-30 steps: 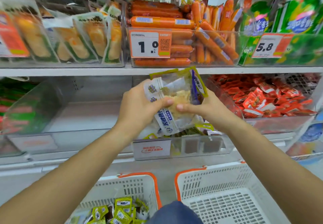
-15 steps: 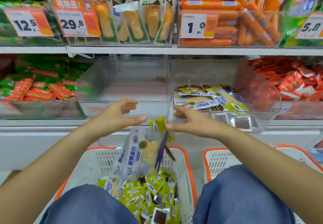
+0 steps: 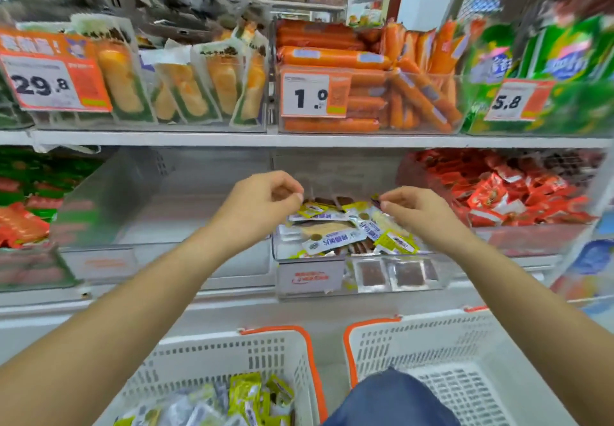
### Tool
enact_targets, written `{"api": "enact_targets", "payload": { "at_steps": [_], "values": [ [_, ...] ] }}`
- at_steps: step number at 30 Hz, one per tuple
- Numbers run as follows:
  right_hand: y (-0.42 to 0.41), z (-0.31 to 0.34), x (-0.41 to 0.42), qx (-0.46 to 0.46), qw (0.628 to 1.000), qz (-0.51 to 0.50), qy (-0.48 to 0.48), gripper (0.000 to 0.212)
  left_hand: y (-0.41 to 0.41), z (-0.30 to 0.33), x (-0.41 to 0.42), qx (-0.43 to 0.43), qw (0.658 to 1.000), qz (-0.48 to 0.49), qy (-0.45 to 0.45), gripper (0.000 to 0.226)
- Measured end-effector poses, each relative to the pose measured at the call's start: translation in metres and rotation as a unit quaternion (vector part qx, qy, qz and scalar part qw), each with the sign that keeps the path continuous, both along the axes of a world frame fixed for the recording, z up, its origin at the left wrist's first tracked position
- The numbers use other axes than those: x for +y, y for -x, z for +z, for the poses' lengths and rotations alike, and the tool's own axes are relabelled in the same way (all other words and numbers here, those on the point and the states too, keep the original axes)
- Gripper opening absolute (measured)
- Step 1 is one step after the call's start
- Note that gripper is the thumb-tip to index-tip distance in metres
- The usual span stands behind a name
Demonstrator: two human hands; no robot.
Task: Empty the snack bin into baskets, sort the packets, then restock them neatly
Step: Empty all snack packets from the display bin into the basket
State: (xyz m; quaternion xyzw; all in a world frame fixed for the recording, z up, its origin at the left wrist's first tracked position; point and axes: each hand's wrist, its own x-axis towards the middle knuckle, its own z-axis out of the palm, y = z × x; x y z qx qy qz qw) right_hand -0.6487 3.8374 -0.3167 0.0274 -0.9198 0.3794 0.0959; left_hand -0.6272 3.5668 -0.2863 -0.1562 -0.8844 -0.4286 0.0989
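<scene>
A clear snack bin [image 3: 312,279] on the middle shelf holds several yellow, white and dark snack packets [image 3: 335,236]. My left hand [image 3: 262,199] hovers over the bin's left side with its fingers curled, thumb tip just above a yellow packet; whether it holds anything is hidden. My right hand [image 3: 412,208] reaches in from the right, and its fingertips pinch the dark corner of a packet. Below, the left white basket [image 3: 265,352] with an orange rim contains several yellow and white packets [image 3: 246,392]. The right basket [image 3: 432,342] shows only its bare floor.
An empty clear bin [image 3: 166,219] stands left of the snack bin. A bin of red packets [image 3: 498,199] is on the right. Orange sausages [image 3: 332,57] fill the upper shelf. My blue-clad knee [image 3: 388,399] sits between the baskets.
Both hands held a packet bundle at the bin, dropped it over the left basket, then rose back to the bin. The view tilted down and back up.
</scene>
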Motion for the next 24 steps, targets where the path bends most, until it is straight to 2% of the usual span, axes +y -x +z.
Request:
{"api": "enact_targets", "payload": {
  "at_steps": [4, 7, 11, 13, 16, 19, 21, 24],
  "values": [
    [0.012, -0.02, 0.031, -0.078, 0.987, -0.03, -0.14, 0.033, 0.026, -0.017, 0.043, -0.014, 0.986, -0.022, 0.163, 0.026],
    [0.025, -0.039, 0.047, -0.123, 0.967, -0.041, -0.219, 0.048, 0.045, -0.042, 0.062, -0.094, 0.967, -0.024, 0.237, 0.041],
    [0.042, -0.052, 0.058, -0.17, 0.957, -0.058, -0.228, 0.063, 0.067, -0.072, 0.072, -0.212, 0.934, -0.017, 0.286, 0.058],
    [0.053, -0.055, 0.058, -0.196, 0.96, -0.041, -0.196, 0.082, 0.077, -0.079, 0.073, -0.237, 0.927, -0.002, 0.292, 0.068],
    [0.071, -0.053, 0.054, -0.243, 0.952, -0.003, -0.185, 0.113, 0.093, -0.079, 0.076, -0.239, 0.912, 0.005, 0.332, 0.099],
    [0.086, -0.056, 0.04, -0.288, 0.93, 0.023, -0.225, 0.127, 0.108, -0.078, 0.082, -0.248, 0.88, -0.007, 0.406, 0.126],
    [0.095, -0.067, 0.025, -0.281, 0.914, 0.051, -0.29, 0.131, 0.117, -0.088, 0.091, -0.243, 0.86, -0.029, 0.448, 0.133],
    [0.117, -0.086, 0.009, -0.26, 0.898, 0.078, -0.346, 0.131, 0.13, -0.11, 0.106, -0.197, 0.859, -0.039, 0.471, 0.131]
  ]
}}
